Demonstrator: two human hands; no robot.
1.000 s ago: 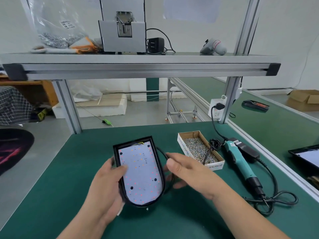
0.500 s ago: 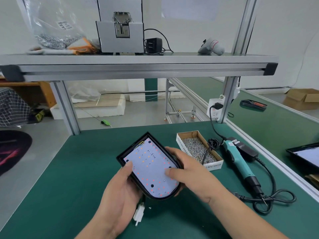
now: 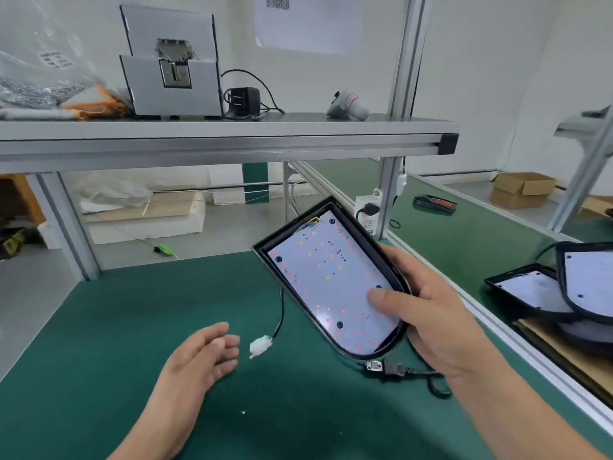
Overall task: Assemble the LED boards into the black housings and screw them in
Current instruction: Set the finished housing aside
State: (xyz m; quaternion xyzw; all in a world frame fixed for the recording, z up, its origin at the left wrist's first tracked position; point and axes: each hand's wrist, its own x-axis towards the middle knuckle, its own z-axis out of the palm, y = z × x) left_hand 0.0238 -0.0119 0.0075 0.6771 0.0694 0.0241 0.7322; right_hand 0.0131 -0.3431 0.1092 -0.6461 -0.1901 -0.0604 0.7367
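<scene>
My right hand (image 3: pixel 431 313) grips a black housing (image 3: pixel 356 227) lifted above the green table (image 3: pixel 99 327) and tilted, thumb pressed on the white LED board (image 3: pixel 331 277) seated inside it. A black cable hangs from the housing and ends in a white connector (image 3: pixel 261 346) just over the mat. My left hand (image 3: pixel 199 356) hovers low at the left of the connector, fingers relaxed, holding nothing. Two more housings with boards (image 3: pixel 530 290) lie stacked on the neighbouring bench at the right.
A black plug and cord (image 3: pixel 394 368) lie on the mat under the housing. An aluminium shelf (image 3: pixel 232 141) crosses overhead with a grey machine, an adapter and bags on it. A power socket (image 3: pixel 365 210) sits on the right post. A rail (image 3: pixel 530 353) borders the table on the right.
My left hand let go of the housing and dropped to the left. My right hand carried the housing up and to the right, alone. The view shifted, hiding the screw box and screwdriver.
</scene>
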